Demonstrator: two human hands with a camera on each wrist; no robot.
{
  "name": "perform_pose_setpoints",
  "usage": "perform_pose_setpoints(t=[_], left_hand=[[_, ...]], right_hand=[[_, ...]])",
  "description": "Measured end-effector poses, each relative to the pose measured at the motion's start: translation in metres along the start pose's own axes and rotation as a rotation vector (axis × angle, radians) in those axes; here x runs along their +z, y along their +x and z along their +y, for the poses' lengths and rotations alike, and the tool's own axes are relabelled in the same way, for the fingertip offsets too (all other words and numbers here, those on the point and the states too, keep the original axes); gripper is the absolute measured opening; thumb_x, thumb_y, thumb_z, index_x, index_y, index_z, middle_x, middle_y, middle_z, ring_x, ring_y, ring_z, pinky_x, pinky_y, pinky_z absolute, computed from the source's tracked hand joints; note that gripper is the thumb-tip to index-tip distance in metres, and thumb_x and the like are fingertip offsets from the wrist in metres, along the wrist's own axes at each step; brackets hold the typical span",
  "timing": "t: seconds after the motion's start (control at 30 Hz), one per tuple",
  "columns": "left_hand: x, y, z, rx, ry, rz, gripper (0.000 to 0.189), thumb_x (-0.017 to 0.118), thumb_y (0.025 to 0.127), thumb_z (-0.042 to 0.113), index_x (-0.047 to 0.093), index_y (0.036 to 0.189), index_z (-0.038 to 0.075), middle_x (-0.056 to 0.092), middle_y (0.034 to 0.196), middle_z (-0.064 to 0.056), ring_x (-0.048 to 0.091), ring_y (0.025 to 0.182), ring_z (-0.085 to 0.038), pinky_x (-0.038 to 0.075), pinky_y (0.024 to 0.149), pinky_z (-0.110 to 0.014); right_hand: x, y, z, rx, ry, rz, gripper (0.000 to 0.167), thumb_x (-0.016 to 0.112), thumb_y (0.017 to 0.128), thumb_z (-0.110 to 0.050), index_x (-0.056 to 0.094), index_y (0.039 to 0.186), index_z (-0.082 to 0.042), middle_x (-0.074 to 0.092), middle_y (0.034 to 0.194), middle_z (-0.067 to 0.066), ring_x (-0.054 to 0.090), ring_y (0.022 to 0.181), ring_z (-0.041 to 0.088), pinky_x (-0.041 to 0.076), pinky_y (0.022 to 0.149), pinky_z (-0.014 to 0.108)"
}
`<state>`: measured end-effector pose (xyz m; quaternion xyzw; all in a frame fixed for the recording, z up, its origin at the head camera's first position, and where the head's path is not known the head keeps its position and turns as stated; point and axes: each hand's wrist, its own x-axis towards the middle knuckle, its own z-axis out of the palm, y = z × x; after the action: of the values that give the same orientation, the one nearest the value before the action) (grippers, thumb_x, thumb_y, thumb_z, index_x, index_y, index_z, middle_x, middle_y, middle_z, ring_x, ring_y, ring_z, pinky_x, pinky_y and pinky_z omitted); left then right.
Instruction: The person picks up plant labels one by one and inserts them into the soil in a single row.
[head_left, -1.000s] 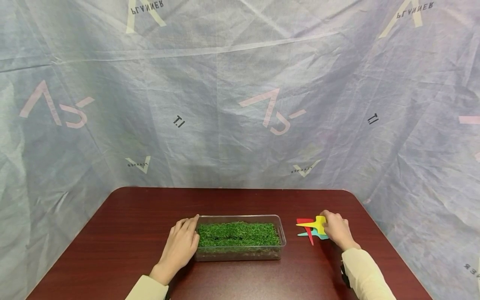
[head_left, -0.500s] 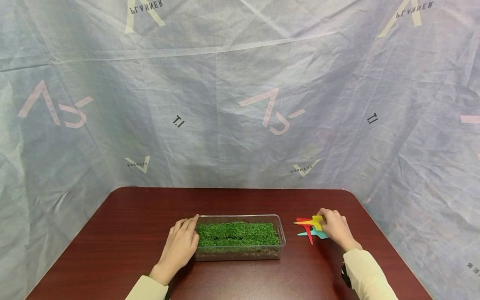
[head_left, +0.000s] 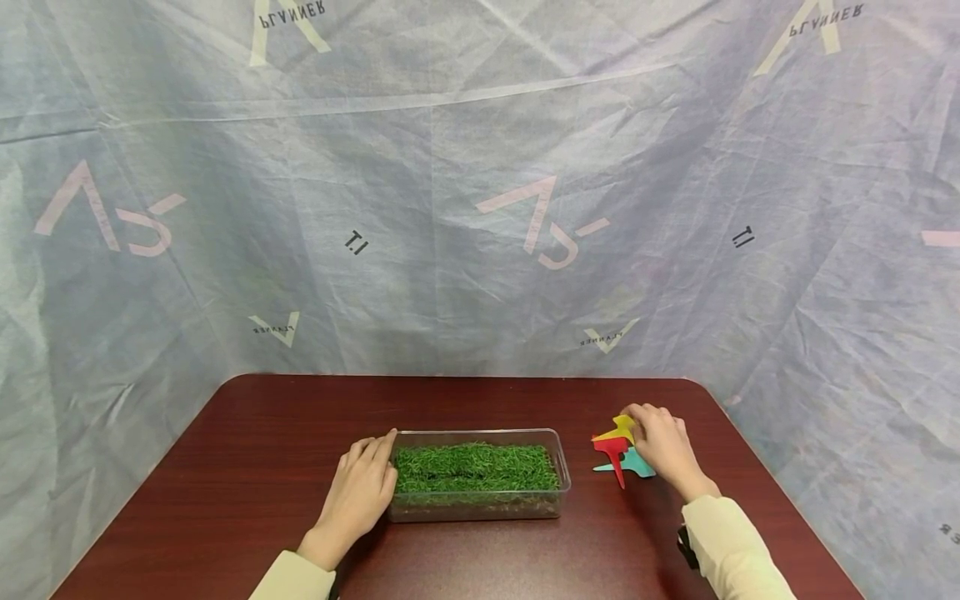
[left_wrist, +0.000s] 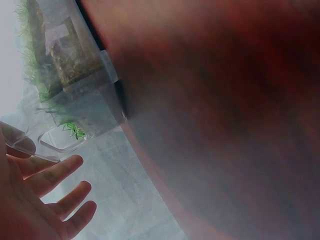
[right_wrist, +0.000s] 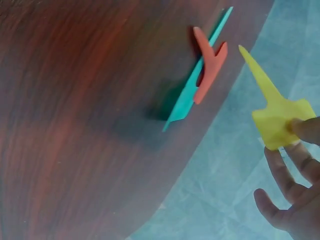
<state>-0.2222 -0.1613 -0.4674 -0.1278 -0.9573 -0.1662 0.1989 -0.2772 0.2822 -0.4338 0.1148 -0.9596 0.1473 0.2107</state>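
A clear plastic box point(head_left: 476, 507) filled with green grass point(head_left: 480, 467) stands on the table. At its left end my left hand point(head_left: 358, 482) holds the rim, with the thumb and index finger on it; the other fingers spread loosely in the left wrist view point(left_wrist: 52, 200). To the box's right, my right hand point(head_left: 663, 446) pinches a yellow T-shaped plant label point(right_wrist: 280, 117) by its broad head, the pointed stem free. Below it on the table lie a red plant label point(head_left: 612, 450) and a teal plant label point(head_left: 639, 462), the red one overlapping the teal.
The dark red-brown table point(head_left: 300, 417) has rounded far corners. Behind it and at both sides hangs a grey printed cloth point(head_left: 420, 292).
My right hand has lifted the yellow plant label off the pile and moved it slightly away from me and leftward. The red label's head is now uncovered. My left hand stays at the box.
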Motion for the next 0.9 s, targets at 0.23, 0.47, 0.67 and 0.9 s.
perform_pose_setpoints(t=[0.23,0.47,0.67,0.9], left_hand=[[-0.001,0.0,0.0,-0.015,-0.008,-0.022,0.047,0.047,0.093,0.018,0.042,0.138,0.009,0.055,0.127,-0.01,0.045,0.118,-0.032,0.037,0.095,-0.051],[-0.003,0.0,-0.001,-0.019,-0.009,-0.021,0.045,0.047,0.092,0.018,0.044,0.137,0.009,0.055,0.127,-0.009,0.046,0.117,-0.032,0.038,0.093,-0.052],[-0.004,0.001,-0.001,-0.019,-0.001,-0.008,0.045,0.048,0.092,0.018,0.046,0.136,0.01,0.056,0.126,-0.008,0.046,0.117,-0.031,0.038,0.092,-0.051],[-0.006,0.001,-0.001,-0.025,0.007,-0.019,0.045,0.048,0.091,0.019,0.047,0.135,0.012,0.056,0.125,-0.008,0.046,0.116,-0.031,0.039,0.091,-0.051]], right_hand=[[-0.005,0.004,-0.011,-0.04,0.02,0.032,0.033,0.051,0.081,0.005,0.065,0.103,-0.014,0.059,0.083,0.003,0.052,0.078,0.026,0.038,0.073,0.051],[-0.009,0.01,-0.026,-0.081,0.039,0.121,0.025,0.061,0.08,0.001,0.065,0.102,-0.01,0.061,0.079,0.003,0.052,0.079,0.024,0.037,0.077,0.05],[-0.015,0.015,-0.043,-0.161,0.036,0.23,0.024,0.065,0.076,0.003,0.067,0.094,-0.011,0.061,0.077,0.001,0.052,0.074,0.022,0.037,0.076,0.047],[-0.019,0.019,-0.065,-0.21,0.051,0.264,0.025,0.064,0.076,0.006,0.068,0.094,-0.011,0.063,0.079,0.001,0.054,0.075,0.022,0.038,0.079,0.046]])
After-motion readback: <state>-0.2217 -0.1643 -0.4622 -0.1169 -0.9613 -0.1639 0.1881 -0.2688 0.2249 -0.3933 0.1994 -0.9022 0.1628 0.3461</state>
